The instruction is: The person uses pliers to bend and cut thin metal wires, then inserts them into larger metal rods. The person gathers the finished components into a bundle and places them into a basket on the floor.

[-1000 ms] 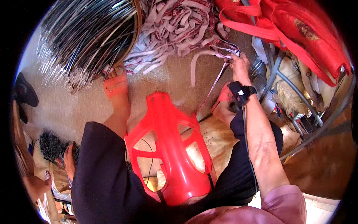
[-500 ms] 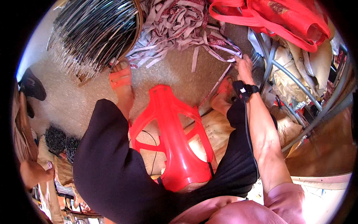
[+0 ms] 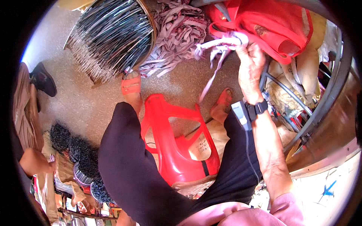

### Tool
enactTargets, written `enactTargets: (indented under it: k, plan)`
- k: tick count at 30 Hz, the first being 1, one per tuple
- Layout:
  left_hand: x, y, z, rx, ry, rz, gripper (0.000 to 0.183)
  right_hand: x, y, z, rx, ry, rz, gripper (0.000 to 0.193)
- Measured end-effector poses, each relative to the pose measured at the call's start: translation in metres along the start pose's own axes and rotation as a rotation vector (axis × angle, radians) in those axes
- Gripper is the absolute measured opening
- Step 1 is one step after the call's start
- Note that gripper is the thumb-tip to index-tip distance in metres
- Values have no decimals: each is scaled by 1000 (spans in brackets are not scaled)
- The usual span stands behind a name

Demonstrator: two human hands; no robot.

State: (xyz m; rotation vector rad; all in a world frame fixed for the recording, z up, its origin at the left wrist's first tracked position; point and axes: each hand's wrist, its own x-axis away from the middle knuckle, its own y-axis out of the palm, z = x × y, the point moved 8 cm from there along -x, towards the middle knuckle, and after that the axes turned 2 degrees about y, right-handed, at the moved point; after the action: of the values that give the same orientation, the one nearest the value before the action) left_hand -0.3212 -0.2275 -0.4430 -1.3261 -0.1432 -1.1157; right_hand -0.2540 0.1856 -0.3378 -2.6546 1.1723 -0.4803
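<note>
My right hand [image 3: 252, 64] is raised at the upper right, its fingers closed round a small bunch of pale printed fabric strips [image 3: 228, 42]. One long strip hangs down below the bunch toward my foot. Left of the hand, a loose heap of the same kind of strips [image 3: 179, 32] lies on the floor. A red cloth bag [image 3: 290, 28] is just beyond and to the right of my hand. My left hand does not show. Between my legs stands a red plastic chair or stool part [image 3: 173, 150] with cut-out openings.
A round container [image 3: 154, 32] packed with thin dark rods [image 3: 113, 41] tilts at the upper left. Grey metal tubes [image 3: 288, 92] and brown paper sacks are at right. Black bristly bundles [image 3: 81, 148] lie at left, beside another person's hand [image 3: 34, 162] and a dark shoe [image 3: 43, 80].
My right hand has lifted the bunch of strips off the floor, away from the heap. The view has shifted slightly, and more black bristly bundles show at left.
</note>
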Motion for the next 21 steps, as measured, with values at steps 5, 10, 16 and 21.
enactTargets:
  k: [5, 10, 16, 21]
  plan:
    - [57, -13, -17, 112, -49, -104, 35, -12, 32, -118, 322, -389, -120, 25]
    - [116, -18, -29, 228, -96, -251, 33, 0, 40, -79, 607, -203, -351, 80]
    - [199, -12, -41, 361, -174, -475, 31, 90, -1, -53, 554, 64, -346, 56]
    - [226, -17, -43, 425, -206, -557, 30, 169, -17, -56, 531, 67, -550, 31]
